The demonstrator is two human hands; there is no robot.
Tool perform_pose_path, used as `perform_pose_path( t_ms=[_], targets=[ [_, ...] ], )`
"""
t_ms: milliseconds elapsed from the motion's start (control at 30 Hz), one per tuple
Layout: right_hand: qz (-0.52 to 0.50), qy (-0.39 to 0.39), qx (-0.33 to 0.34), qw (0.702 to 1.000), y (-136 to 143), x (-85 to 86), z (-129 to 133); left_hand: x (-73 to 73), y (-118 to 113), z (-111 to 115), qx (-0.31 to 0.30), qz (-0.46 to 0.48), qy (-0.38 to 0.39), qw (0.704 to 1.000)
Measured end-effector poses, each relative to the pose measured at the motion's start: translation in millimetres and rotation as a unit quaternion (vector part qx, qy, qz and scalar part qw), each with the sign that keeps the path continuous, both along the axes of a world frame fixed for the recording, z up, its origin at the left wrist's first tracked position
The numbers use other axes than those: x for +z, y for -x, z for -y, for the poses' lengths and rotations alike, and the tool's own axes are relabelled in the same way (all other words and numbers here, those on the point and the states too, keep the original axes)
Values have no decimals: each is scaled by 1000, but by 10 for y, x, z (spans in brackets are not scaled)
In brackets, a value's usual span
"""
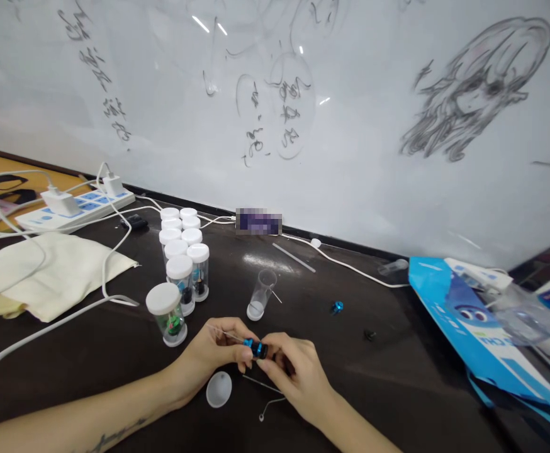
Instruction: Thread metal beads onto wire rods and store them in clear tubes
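Note:
My left hand (225, 345) and my right hand (298, 371) meet near the table's front, both with fingers pinched on a small blue and black part (256, 348). A thin clear strand runs from my left fingers to it. Just in front of my left hand lies a white lid (219, 389). Below the held part is a thin wire with a looped end (262, 417), running toward my right hand. Behind my hands stands an open clear tube (260, 296) with a white base. Farther right lie a small blue piece (336, 307) and a small black piece (370, 335).
Several white-capped jars (166, 313) stand left of centre. A cream cloth (53, 270), white cables and a power strip (86, 204) lie at left. At right are a blue bag (449, 321) and a plastic bottle (515, 314). A whiteboard (350, 176) rises behind.

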State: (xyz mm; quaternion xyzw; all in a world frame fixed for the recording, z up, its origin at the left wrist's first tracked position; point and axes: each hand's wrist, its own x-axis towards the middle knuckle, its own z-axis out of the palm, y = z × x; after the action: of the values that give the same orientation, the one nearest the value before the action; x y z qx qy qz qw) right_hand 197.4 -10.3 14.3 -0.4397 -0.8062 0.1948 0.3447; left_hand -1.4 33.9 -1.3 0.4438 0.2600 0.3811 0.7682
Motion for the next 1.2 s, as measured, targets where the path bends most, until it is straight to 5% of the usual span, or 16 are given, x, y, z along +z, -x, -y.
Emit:
perform_pose_path(
  t_ms=[1200],
  targets=[
    [5,18,5,1000,24,38,10,34,-6,4,0,-2,1,1000]
  ],
)
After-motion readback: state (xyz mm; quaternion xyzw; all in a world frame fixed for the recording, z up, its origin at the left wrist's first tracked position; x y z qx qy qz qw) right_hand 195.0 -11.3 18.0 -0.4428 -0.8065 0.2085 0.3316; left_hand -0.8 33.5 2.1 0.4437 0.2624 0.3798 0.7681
